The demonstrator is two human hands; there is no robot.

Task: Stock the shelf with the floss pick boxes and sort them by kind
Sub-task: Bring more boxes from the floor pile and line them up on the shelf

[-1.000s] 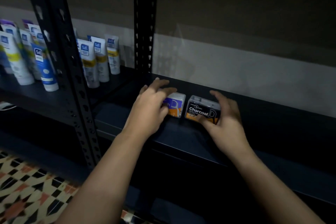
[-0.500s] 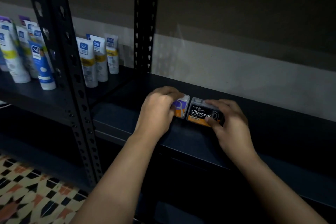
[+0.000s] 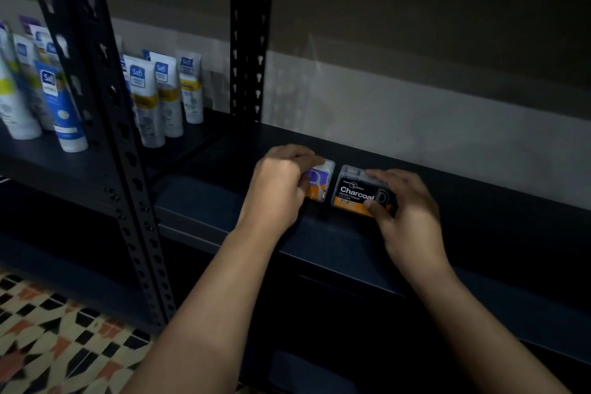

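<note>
At the centre of the frame, on the dark shelf (image 3: 319,243), the left hand (image 3: 278,189) gripped a purple-and-orange floss box (image 3: 321,181). Just right of it, the right hand (image 3: 406,211) pinched a black Charcoal box (image 3: 355,193). Tubes (image 3: 150,99) stood upper left.

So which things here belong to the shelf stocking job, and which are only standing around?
Job: Charcoal floss box, purple-and-orange floss box, left hand, right hand, dark shelf.
Not job: Safi tubes, patterned floor.
</note>
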